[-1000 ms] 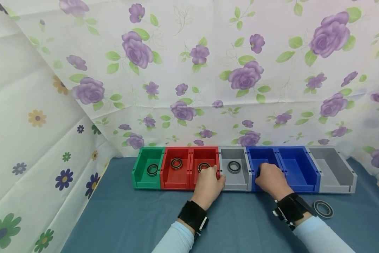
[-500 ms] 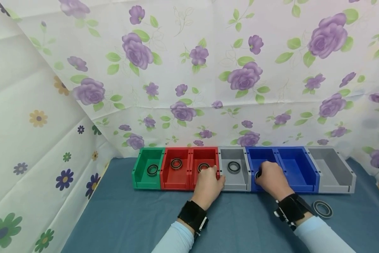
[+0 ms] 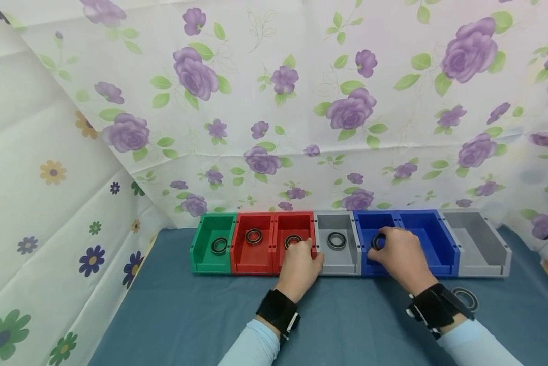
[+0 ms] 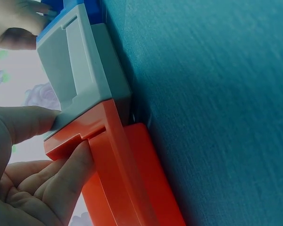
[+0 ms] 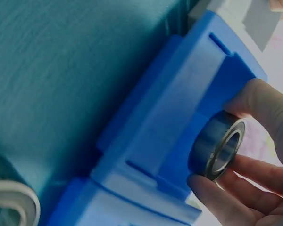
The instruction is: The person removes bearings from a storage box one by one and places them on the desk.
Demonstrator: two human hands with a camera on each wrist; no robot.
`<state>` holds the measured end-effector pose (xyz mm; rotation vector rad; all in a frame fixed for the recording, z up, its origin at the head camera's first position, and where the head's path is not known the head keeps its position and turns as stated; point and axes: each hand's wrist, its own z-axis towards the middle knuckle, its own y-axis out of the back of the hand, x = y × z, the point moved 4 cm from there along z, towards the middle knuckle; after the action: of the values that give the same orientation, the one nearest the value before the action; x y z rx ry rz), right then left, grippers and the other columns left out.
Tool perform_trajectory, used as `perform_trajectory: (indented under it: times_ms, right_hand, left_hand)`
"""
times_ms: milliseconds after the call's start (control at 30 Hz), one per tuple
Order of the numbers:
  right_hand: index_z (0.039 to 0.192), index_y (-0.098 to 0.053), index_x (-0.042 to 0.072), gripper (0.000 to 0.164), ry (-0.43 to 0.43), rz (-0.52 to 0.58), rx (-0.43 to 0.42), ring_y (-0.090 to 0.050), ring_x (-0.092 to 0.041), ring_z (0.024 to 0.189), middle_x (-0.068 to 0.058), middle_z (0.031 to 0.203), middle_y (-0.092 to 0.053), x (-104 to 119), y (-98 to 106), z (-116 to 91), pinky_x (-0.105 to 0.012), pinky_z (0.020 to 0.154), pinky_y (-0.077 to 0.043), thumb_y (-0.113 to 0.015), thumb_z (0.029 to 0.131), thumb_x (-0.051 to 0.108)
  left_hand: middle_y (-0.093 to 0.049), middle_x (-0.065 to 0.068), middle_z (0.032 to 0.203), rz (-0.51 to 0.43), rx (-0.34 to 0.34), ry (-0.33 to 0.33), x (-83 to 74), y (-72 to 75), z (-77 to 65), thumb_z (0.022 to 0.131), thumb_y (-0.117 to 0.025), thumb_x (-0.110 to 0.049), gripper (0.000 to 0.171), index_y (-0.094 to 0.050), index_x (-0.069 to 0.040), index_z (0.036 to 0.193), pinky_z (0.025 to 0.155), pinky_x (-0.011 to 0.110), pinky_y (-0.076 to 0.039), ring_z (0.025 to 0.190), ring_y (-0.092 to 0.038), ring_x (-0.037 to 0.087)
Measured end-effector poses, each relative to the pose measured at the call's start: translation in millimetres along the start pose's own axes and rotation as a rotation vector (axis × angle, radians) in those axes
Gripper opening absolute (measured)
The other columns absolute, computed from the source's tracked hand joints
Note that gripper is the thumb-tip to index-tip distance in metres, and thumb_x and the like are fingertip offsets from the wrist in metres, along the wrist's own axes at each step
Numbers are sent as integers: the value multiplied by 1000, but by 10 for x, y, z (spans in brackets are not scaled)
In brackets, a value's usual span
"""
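Note:
My right hand [image 3: 402, 253] holds a ball bearing [image 5: 217, 146] by its rim between thumb and fingers, over the left blue bin [image 3: 364, 223]. In the right wrist view the bearing stands tilted, its bore showing. My left hand [image 3: 299, 267] pinches the adjoining side walls of the right red bin [image 4: 108, 136] and the left grey bin [image 4: 75, 52], thumb on the grey side, fingers inside the red. Behind the left fingers a bearing [image 3: 293, 239] lies partly hidden in that red bin. Another bearing [image 3: 336, 241] lies in the left grey bin.
A green bin [image 3: 201, 229] and a left red bin [image 3: 244, 218] each contain one bearing. To the right stand a second blue bin [image 3: 427, 236] and another grey bin [image 3: 473, 239]. A larger bearing [image 3: 466, 299] lies on the blue cloth beside my right wrist. Floral sheeting rises behind the bins.
My right hand has risen a little and turned, bringing more of the bearing into sight above the blue bin. My left hand stays on the bin walls.

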<state>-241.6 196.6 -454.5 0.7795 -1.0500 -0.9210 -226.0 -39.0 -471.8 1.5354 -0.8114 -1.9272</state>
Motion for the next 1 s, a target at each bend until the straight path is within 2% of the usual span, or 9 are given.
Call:
perform_trajectory:
  times_ms: [133, 333, 600, 867, 1000]
  right_hand:
    - [102, -65, -1, 48, 8, -1, -48, -59, -27, 77, -16, 91, -63, 17, 133, -49, -46, 66, -50, -77, 67, 31]
    - [106, -65, 0, 53, -4, 2, -74, -59, -32, 85, -18, 98, -62, 67, 308, -111, -47, 67, -49, -78, 66, 32]
    - [110, -65, 4, 54, -4, 10, -104, -59, -23, 74, -17, 101, -62, 112, 518, -169, -34, 51, -47, -78, 66, 32]
    - [116, -63, 5, 58, -7, 47, -101, -60, -22, 69, -18, 98, -63, 146, 611, -226, -32, 49, -47, -77, 67, 32]
    - [117, -63, 4, 60, -1, 51, -90, -62, -28, 77, -19, 100, -62, 148, 609, -253, -38, 54, -51, -78, 67, 32]
  left_hand:
    - [-46, -6, 57, -7, 3, 5, 2, -2, -3, 88, -64, -27, 47, -55, 0, 125, 40, 21, -40, 42, -46, 5]
    - [-46, -5, 57, -1, -5, -7, 1, 3, -8, 88, -64, -26, 47, -55, 1, 125, 39, 22, -39, 41, -45, 5]
    - [-45, -4, 58, -1, -9, -10, 6, -12, -5, 87, -65, -26, 49, -54, 2, 126, 38, 22, -39, 41, -44, 6]
    - [-45, -5, 57, 12, -20, -23, 8, -16, 4, 87, -65, -26, 48, -55, 2, 125, 37, 21, -37, 40, -43, 6]
    - [-45, -5, 57, 18, -16, -21, 4, -17, 1, 87, -65, -27, 49, -54, 1, 126, 37, 21, -37, 39, -43, 6]
